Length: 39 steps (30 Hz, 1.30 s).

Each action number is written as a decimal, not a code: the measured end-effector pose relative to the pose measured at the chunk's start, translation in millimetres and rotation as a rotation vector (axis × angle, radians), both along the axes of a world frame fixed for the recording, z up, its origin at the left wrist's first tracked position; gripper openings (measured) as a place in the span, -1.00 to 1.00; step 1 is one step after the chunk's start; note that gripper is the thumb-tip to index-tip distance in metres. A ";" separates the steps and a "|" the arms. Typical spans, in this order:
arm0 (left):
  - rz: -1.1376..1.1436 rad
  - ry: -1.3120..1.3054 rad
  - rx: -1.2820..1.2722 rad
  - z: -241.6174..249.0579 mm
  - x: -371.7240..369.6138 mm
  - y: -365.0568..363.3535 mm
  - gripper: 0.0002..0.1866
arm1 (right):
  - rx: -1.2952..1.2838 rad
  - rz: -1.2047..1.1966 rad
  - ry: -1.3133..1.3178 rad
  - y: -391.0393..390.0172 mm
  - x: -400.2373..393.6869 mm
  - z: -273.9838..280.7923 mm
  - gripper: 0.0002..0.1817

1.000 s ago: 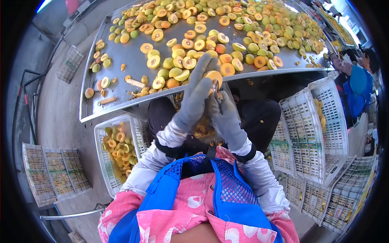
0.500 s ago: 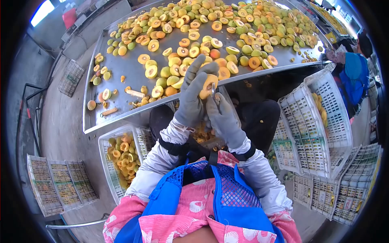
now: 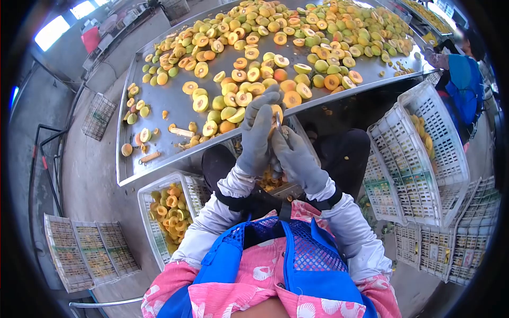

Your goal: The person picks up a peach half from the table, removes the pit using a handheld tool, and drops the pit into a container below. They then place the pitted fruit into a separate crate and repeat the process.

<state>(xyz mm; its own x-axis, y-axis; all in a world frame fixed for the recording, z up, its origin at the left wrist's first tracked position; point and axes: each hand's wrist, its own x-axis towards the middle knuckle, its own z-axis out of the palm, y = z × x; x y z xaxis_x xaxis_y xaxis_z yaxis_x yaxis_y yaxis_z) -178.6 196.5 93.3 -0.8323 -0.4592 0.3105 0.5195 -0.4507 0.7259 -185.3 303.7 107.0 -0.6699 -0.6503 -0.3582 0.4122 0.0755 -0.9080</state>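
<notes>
In the head view, my left hand (image 3: 256,139), in a grey glove, is closed around a peach half (image 3: 275,109) above the table's near edge. Yellow-orange flesh shows between the fingers and thumb. My right hand (image 3: 298,161), gloved as well, grips a small metal pitting tool (image 3: 278,120) whose tip meets the flesh. Its handle is hidden in my fist, and the exact tip shape cannot be made out. Just beyond my hands, many halved peaches (image 3: 243,99) lie on the metal table (image 3: 175,106), several with the stone still in the cut face.
A white crate (image 3: 144,204) with pitted halves stands at my left knee. Stacked white crates (image 3: 405,159) rise on the right, more crates (image 3: 87,246) at lower left. Wooden-handled tools (image 3: 150,157) lie at the table's left corner. Another person in blue (image 3: 465,79) is at far right.
The peach half has turned in my left hand, and less of its cut face shows. The tool stays against it. The whole view has shifted slightly.
</notes>
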 end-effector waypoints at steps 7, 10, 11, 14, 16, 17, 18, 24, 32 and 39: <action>-0.241 -0.071 -0.563 6.2 5.5 -40.0 -0.56 | -0.009 -0.125 0.551 -3.2 -12.0 -60.3 -0.77; -0.072 0.068 -0.568 -11.5 4.2 -18.9 -0.68 | -0.065 -0.251 0.784 -16.3 -4.7 -78.8 -0.75; -0.100 0.008 -0.267 -20.6 -1.1 -15.2 -0.69 | -0.151 -0.337 0.799 -20.2 -2.9 -80.3 -0.75; -0.106 -0.048 -0.005 -28.0 -0.9 -9.4 -0.73 | -0.148 -0.136 0.108 -6.0 8.4 -40.7 -0.77; -0.004 0.057 -0.059 -32.0 -2.0 -5.8 -0.75 | -0.082 -0.086 -0.020 2.0 5.1 -14.4 -0.77; 0.016 0.089 -0.093 -28.4 -2.3 -3.2 -0.69 | -0.094 -0.030 -0.094 4.3 4.1 -10.3 -0.74; 0.012 0.085 -0.096 -23.1 -2.1 -1.1 -0.69 | -0.109 0.027 -0.162 5.9 2.0 -4.9 -0.71; -0.256 -0.077 -0.677 -1.0 -5.4 -44.4 -0.51 | -0.027 -0.030 0.266 -0.3 -13.8 -49.0 -0.76; 0.001 0.072 -0.090 -16.1 -0.6 -7.2 -0.76 | -0.171 0.092 -0.257 6.2 -7.8 -0.3 -0.65; -0.288 -0.161 -0.357 14.7 2.4 -37.0 -0.49 | -0.142 0.055 0.015 7.5 -20.4 -17.2 -0.70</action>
